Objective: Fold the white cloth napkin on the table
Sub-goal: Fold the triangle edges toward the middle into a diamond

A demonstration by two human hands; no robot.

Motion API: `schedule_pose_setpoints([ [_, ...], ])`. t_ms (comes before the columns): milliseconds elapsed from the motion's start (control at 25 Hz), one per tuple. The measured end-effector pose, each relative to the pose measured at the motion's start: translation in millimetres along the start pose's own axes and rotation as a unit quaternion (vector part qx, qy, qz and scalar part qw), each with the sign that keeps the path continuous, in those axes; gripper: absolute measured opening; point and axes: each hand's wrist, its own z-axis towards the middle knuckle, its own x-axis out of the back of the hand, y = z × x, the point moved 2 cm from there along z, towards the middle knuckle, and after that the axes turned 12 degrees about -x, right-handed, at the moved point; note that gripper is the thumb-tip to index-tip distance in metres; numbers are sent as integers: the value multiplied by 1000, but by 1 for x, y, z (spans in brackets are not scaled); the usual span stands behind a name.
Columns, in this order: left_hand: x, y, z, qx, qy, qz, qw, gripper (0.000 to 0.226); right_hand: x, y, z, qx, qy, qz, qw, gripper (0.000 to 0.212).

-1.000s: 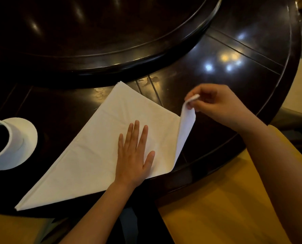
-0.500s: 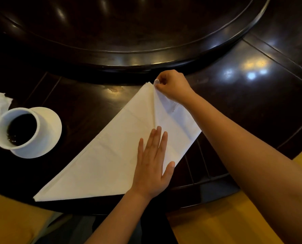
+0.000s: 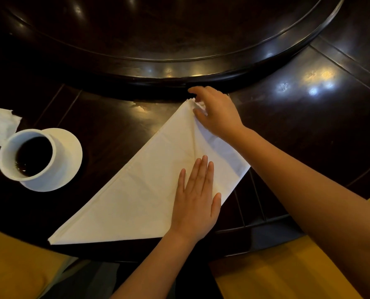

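Note:
The white cloth napkin (image 3: 141, 190) lies on the dark wooden table (image 3: 298, 126) as a triangle, its long point toward the near left. Its right corner is folded up to the top tip, leaving a straight crease down the middle. My left hand (image 3: 196, 201) lies flat on the napkin just beside that crease, fingers together and pointing away from me. My right hand (image 3: 218, 113) rests at the top tip with its fingers spread over the folded-in corner, which lies down on the cloth.
A white cup of dark drink (image 3: 28, 156) stands on a white saucer (image 3: 69, 156) left of the napkin, with a crumpled paper tissue (image 3: 0, 124) behind it. A raised dark turntable (image 3: 179, 70) sits just beyond the napkin's tip. Yellow seat cushions (image 3: 277, 272) show below the table edge.
My right hand carried the napkin's right corner up and over to the top tip, laid it down and loosened its pinch. My left hand stayed flat on the cloth.

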Motion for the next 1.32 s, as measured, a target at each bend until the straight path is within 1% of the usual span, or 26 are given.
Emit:
schedule_pose_setpoints([
  [40, 0, 1, 0, 4, -7, 6, 1000, 68, -2, 2, -10, 79, 12, -61, 995, 46],
  [80, 0, 1, 1, 12, -11, 13, 1000, 68, -5, 7, -20, 148, -7, -128, 981, 50],
  [120, 0, 2, 1, 23, -13, 19, 999, 68, -10, 14, -29, 185, -53, -185, 964, 55],
  [160, 1, 2, 2, 36, -20, 22, 999, 70, -16, 21, -35, 188, -103, -225, 951, 59],
  [200, 1, 3, 2, 47, -29, 27, 998, 73, -22, 28, -37, 176, -135, -243, 944, 63],
  [240, 0, 3, 2, 54, -36, 35, 997, 74, -25, 32, -36, 165, -147, -249, 943, 65],
  [320, -1, 6, -5, 55, -46, 47, 996, 75, -28, 33, -29, 158, -142, -256, 943, 67],
  [400, -3, 7, -17, 46, -45, 34, 997, 74, -28, 28, -22, 145, -131, -266, 944, 67],
  [560, -3, 8, -38, 26, -41, 19, 999, 69, -30, 15, -3, 75, -104, -287, 949, 64],
  [640, -3, 8, -39, 25, -37, 14, 999, 69, -27, 9, -9, 65, -86, -285, 953, 64],
  [720, -2, 8, -38, 26, -35, 17, 999, 70, -18, 8, -40, 94, -49, -236, 966, 61],
  [800, -2, 8, -38, 23, -34, 19, 999, 70, -14, 12, -94, 132, -43, -183, 973, 57],
  [880, -1, 8, -37, 23, -28, 10, 999, 68, -22, 22, -144, 149, -74, -195, 967, 55],
  [960, -1, 8, -36, 27, -30, 4, 999, 65, -31, 33, -165, 135, -102, -230, 958, 56],
  [1040, -1, 8, -37, 29, -35, 7, 999, 65, -31, 44, -155, 127, -124, -250, 952, 61],
  [1200, -2, 4, -39, 20, -51, 18, 998, 69, -11, 65, -121, 173, -148, -265, 937, 69],
  [1320, -1, -4, -51, -29, -56, 15, 998, 66, -2, 72, -102, 202, -158, -285, 924, 71],
])
